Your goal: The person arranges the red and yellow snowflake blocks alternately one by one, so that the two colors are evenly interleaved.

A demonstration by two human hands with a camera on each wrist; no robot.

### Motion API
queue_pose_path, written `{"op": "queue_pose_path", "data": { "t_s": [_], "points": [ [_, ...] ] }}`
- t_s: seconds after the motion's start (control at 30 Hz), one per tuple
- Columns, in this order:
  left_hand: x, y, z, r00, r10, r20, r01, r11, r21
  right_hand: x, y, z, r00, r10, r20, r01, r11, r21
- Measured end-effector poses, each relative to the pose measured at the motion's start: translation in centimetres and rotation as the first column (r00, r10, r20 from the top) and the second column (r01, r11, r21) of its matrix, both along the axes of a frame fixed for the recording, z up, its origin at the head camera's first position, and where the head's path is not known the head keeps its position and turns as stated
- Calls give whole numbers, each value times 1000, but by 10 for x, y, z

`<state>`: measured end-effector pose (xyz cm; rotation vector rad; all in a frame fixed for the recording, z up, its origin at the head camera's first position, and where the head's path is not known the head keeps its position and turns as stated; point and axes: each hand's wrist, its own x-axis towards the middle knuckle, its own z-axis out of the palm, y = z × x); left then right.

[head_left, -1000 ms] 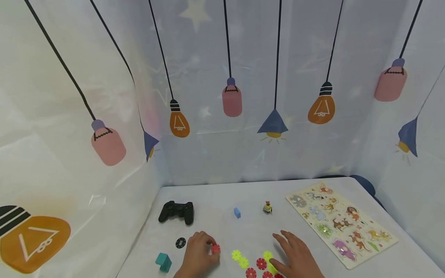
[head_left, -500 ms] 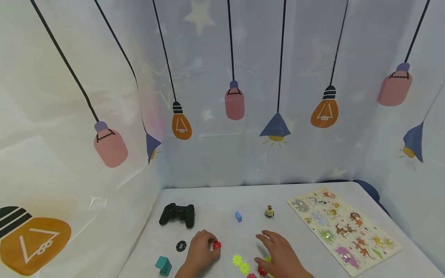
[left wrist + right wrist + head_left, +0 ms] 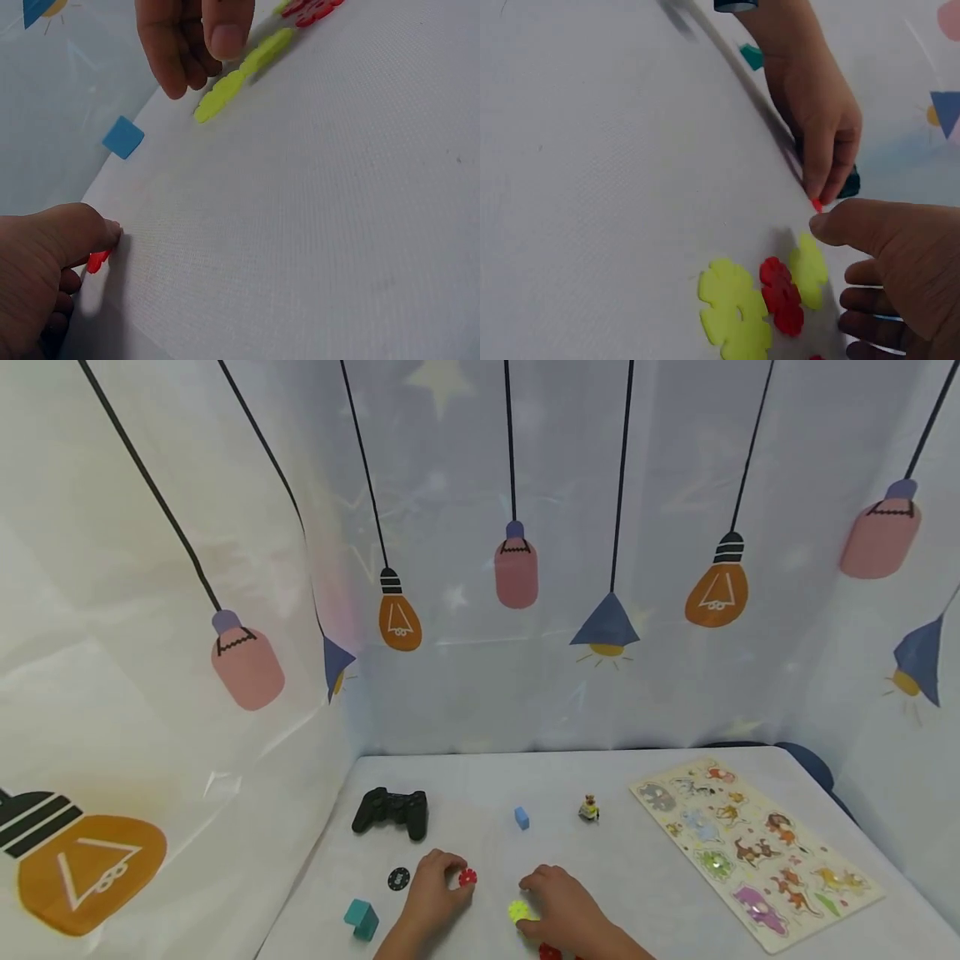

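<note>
My left hand (image 3: 433, 893) pinches a red flower-shaped plastic disc (image 3: 467, 877) between thumb and fingertips, low at the table. In the left wrist view, the red disc's edge (image 3: 97, 261) shows below the thumb. To its right, my right hand (image 3: 564, 912) is over a yellow flower-shaped disc (image 3: 519, 911), thumb and fingers apart with nothing held between them. Beneath that hand, the right wrist view shows yellow discs (image 3: 735, 307) beside a red disc (image 3: 781, 296). Part of another red disc (image 3: 550, 952) peeks out under the right hand in the head view.
On the white table lie a black game controller (image 3: 390, 812), a black poker chip (image 3: 399, 878), a teal block (image 3: 362, 919), a small blue block (image 3: 522, 817) and a toy figure (image 3: 588, 808). An animal puzzle board (image 3: 757, 852) lies at right. Printed curtains (image 3: 465, 693) surround the table.
My right hand has moved left, from above the right-hand discs to the yellow disc nearer the left hand. The left hand keeps its pinch on the red disc. The head view has shifted slightly.
</note>
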<state>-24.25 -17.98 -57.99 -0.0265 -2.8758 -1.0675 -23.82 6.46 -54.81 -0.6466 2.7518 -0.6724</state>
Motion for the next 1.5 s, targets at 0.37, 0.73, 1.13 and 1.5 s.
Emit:
{"op": "queue_pose_path", "data": {
  "t_s": [0.37,0.73,1.13,1.5],
  "points": [
    [2,-3,-2,999,-12,-32,13,1000,18,-1,-7,-9,998,-1,-70,3,1000,30],
    [0,-11,3,999,-32,-16,32,999,22,-27,-23,-7,984,68,-167,-55,995,86],
    [1,-14,3,995,-99,-17,99,994,40,-45,-51,-8,959,164,-231,-157,986,50],
    [0,-17,0,994,-101,-37,102,994,31,-41,-57,-3,972,127,-200,-118,991,55]
  ]
}}
